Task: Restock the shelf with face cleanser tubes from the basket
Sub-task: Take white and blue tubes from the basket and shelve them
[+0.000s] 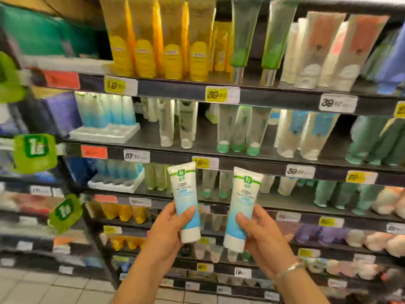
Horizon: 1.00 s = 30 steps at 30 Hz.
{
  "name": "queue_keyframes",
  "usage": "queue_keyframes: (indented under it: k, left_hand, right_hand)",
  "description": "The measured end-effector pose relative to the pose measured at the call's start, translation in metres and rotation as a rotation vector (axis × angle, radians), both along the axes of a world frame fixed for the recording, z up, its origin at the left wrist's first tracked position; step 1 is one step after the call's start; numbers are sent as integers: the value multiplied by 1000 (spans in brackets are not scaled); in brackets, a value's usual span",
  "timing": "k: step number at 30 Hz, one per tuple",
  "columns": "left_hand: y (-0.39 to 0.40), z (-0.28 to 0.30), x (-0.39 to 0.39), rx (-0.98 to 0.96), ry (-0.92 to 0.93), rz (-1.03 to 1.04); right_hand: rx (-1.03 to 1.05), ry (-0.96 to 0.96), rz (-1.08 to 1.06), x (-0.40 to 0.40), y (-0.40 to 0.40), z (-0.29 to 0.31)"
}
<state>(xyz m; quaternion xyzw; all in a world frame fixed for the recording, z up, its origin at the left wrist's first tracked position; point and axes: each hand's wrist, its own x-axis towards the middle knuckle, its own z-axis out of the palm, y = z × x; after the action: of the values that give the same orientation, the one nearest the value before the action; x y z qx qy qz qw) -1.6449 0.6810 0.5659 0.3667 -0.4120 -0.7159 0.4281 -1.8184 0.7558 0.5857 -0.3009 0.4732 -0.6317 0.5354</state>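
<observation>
Both our hands are raised before the shelving, each curled round a tube: our left hand (169, 227) grips a white-and-blue plastic face cleanser tube (185, 201), cap down, thumb across its front, while our right hand (259, 232) holds a second matching tube (241, 208) just beside it — apart, tilted slightly. A silver bracelet (287, 270) circles our right wrist. Above the fingers runs a dark shelf edge (241, 164) with yellow and white price tags (205, 162); beyond it, clear green-capped tubes (237, 128) stand.
</observation>
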Motion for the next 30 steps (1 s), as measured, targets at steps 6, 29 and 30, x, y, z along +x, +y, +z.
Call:
queue_keyframes:
  k: [6,29,30]
  left_hand:
    - [-76,7,91,-71,-5,65]
    - [-211,36,241,-162,-90,268]
    - [-213,38,242,-167,-93,279]
  right_hand:
    - [-13,16,75,92,-96,8]
    - [-229,302,-167,227,-378,62]
    - [-238,322,-166,229,-383,60]
